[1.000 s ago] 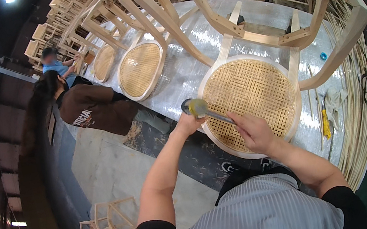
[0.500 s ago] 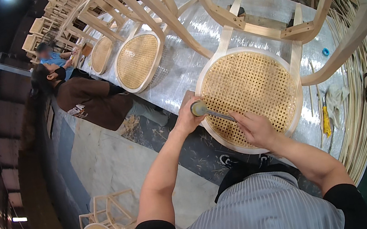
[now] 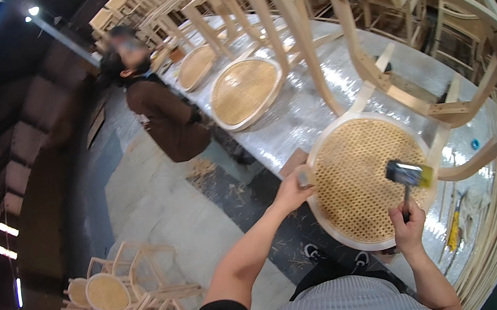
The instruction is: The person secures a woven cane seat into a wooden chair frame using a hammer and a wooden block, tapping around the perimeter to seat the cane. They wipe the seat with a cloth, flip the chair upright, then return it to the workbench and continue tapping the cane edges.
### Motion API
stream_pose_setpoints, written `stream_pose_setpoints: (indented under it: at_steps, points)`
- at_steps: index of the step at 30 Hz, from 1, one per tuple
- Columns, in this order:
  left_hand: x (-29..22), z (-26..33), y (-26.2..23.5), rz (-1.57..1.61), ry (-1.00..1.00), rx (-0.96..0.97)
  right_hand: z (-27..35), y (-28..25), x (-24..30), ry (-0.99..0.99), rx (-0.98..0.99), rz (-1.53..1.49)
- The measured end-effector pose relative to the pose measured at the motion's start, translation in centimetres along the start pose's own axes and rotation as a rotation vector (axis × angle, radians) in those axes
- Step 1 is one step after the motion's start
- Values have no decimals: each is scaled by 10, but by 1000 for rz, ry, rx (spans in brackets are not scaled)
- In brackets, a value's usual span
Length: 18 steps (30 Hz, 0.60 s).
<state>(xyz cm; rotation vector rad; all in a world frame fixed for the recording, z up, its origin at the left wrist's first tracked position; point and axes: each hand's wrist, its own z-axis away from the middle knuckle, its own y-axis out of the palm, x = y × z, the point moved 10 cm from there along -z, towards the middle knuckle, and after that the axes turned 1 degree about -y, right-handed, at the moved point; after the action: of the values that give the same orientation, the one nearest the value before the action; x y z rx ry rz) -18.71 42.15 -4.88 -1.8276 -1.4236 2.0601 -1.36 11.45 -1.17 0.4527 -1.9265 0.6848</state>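
Note:
A round cane-woven seat (image 3: 365, 165) in a pale wooden rim (image 3: 342, 241) belongs to an unfinished wooden chair (image 3: 380, 77) lying on a foil-covered table (image 3: 319, 104). My left hand (image 3: 291, 192) is at the seat's left rim, fingers closed on a small wooden block (image 3: 305, 177) pressed against the rim. My right hand (image 3: 409, 228) grips the handle of a hammer (image 3: 410, 175) at the seat's near right edge. The hammer's dark and yellow head is raised just above the cane.
A person in a brown top (image 3: 167, 119) stands at the table's left side beside two more cane seats (image 3: 244, 90). Bare chair frames (image 3: 216, 2) crowd the back. A stack of finished chairs (image 3: 115, 302) stands on the floor at lower left. A yellow tool (image 3: 453, 231) lies at right.
The hammer has moved from the seat's left rim to above its right side, now held by my right hand alone. My left hand stays at the left rim, holding the block.

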Motion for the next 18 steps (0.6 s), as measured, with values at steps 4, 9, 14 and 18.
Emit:
stream_pose_setpoints:
  at_steps: [4, 9, 14, 18]
  points:
    - [65, 46, -13, 526, -266, -171, 10, -46, -12, 105, -166, -370]
    - [59, 54, -43, 776, -303, -339, -1, -156, -2, 102, -613, -180]
    - [25, -22, -70, 712, -181, -246, -19, -227, -9, 146, -972, -64]
    - [-27, -129, -99, 661, 80, -165, -65, -219, -18, 121, -921, -168]
